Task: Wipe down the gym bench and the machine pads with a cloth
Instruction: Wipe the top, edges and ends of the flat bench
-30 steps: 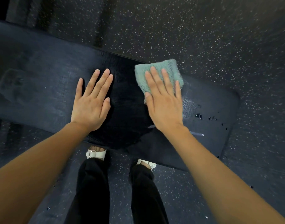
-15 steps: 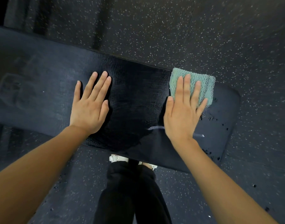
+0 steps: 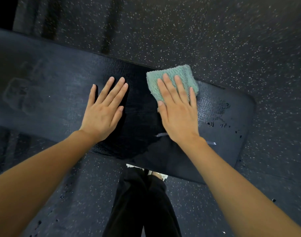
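I read the right hand (image 3: 178,117) as flat, with straight, slightly spread fingers pressing down on the cloth (image 3: 184,73). No finger curls round it. The cloth is a teal square with a ribbed, waffle-like weave. It sits right of centre in the frame on the bench (image 3: 52,93), close to the pad's far edge.

The left hand (image 3: 103,115) is also flat, palm down on bare pad just left of the cloth. Its fingers are extended and it holds nothing.

The bench pad is a long dark slab with a fine pebbled grain and a rounded end at the right of the frame. Between the hands the surface looks darker and glossy. Beads of liquid (image 3: 219,124) sit near the right end.

Around the bench is black floor (image 3: 180,31) with white flecks. At bottom centre I see dark trouser legs (image 3: 142,202) and a pale shoe (image 3: 160,175) partly under the pad's near edge.
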Available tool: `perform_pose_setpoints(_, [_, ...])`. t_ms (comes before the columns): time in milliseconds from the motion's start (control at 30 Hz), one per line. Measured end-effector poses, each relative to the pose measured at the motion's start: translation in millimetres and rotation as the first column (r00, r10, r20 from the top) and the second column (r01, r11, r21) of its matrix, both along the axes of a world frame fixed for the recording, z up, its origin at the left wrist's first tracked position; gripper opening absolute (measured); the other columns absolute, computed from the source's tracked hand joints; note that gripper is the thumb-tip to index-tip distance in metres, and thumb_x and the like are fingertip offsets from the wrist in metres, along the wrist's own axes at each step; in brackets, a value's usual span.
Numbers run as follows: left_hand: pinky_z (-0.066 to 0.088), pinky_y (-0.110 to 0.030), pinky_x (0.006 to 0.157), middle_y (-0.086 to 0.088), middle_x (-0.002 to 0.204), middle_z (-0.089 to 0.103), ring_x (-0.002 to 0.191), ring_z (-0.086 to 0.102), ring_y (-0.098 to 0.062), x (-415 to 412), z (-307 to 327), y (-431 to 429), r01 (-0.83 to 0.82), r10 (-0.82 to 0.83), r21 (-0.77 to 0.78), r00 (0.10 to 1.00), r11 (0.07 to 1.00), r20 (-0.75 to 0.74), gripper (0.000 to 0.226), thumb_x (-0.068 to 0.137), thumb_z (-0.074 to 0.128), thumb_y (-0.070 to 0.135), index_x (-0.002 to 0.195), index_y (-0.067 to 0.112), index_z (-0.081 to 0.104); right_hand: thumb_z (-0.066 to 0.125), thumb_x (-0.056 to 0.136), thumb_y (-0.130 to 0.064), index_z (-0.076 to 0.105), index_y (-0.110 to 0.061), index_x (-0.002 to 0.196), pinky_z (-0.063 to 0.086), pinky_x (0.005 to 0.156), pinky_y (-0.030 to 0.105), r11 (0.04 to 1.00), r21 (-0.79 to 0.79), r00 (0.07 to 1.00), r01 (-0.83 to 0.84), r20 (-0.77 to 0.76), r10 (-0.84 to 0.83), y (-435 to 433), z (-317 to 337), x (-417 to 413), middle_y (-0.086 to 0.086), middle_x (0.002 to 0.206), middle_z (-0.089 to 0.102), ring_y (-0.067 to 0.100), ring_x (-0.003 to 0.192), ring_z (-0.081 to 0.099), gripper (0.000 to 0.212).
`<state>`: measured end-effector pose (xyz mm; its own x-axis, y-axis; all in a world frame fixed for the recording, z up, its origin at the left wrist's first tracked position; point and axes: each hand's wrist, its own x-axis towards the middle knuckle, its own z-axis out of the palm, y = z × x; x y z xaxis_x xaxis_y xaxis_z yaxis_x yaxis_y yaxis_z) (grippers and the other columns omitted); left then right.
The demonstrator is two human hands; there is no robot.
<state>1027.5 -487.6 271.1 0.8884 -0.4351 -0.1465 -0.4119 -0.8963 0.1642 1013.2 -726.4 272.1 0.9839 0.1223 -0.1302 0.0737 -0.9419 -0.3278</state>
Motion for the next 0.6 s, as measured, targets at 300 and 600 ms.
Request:
perform_pose_setpoints(300, [0.009,-0.052,0.123,-0.001,0.167,0.013,0.154,0.009,-0.020,10.5,-4.1,-40.9,0.219,-0.219,-0.005,0.976,0.976,-0.007,0.057,0.104,0.024,0.030,0.159,0.014,0.018,0.017,0.103,-0.039,0.013,-0.029,0.159,0.003,0.124,0.046,0.959,-0.030,0.956,0.281,-0.074,-0.282,-75.4,6.2,-46.1,-0.014,0.165,0.007,0.010,0.153,-0.002,0.056])
perform_pose_setpoints(600, [0.008,-0.051,0.124,0.001,0.168,0.008,0.155,0.004,-0.018,11.0,-3.2,-41.4,0.230,-0.229,0.012,0.973,0.973,-0.014,0.059,0.103,0.021,0.030,0.160,0.016,0.013,0.019,0.103,-0.036,0.014,-0.024,0.159,-0.005,0.121,0.052,0.852,-0.010,0.851,0.523,-0.044,-0.523,-28.4,2.6,-32.9,-0.008,0.166,0.008,0.021,0.153,-0.001,0.058])
